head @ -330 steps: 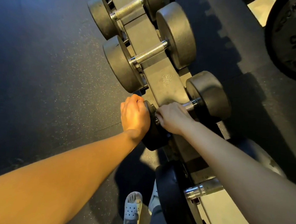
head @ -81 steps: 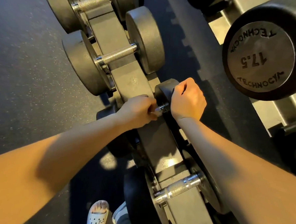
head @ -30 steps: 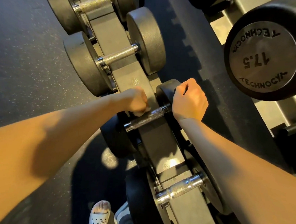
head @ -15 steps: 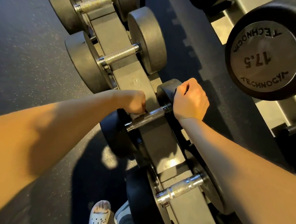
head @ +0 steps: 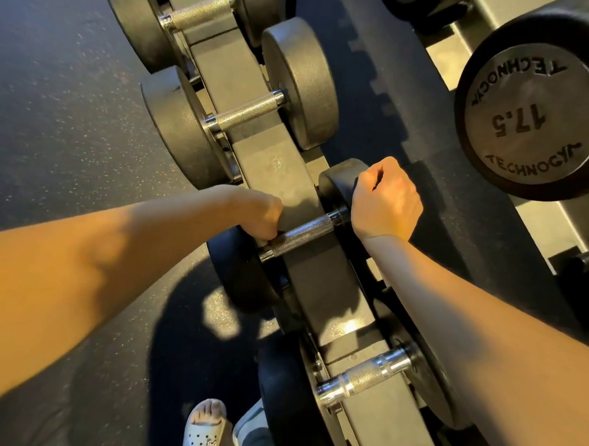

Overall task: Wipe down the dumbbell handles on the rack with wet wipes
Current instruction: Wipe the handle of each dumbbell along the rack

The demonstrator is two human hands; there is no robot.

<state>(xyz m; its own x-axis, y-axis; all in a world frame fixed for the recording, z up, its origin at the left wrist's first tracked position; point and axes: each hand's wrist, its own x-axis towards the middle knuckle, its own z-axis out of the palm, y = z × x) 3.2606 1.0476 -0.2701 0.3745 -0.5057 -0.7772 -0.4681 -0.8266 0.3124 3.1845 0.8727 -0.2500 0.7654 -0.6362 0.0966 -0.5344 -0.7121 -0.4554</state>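
Underfoot, dark rubber flooring (head: 69, 125), matte and flecked with pale specks, from 7 to 11 o'clock of the view. Down the middle, from 12 to 5 o'clock, a dumbbell rack (head: 330, 293) of flat dark metal, dull and scuffed. At 2 o'clock, a big round dumbbell head (head: 537, 112), embossed "17.5". At 12 o'clock of the hands, a neighbouring dumbbell (head: 303, 87): thick matte discs, bright cross-hatched bar. At 5 o'clock, a shinier chrome handle (head: 363, 376).

At centre, the task dumbbell, seated across the rack: black left head (head: 239, 278) at 8 o'clock, black right head (head: 336, 187) at 2 o'clock of the bar. Right hand (head: 386, 200) clamped over the right head, fingers curled round its rim, just past the bar's 3 o'clock end. Left hand (head: 259, 214) balled into a fist, knuckles against the knurled handle (head: 302, 235) near its 9 o'clock end; contents of the fist hidden, so cannot tell what, if anything, is held. Between the hands, bare dark cross-hatched steel.

At 6 o'clock, a pale perforated sandal (head: 203, 433).
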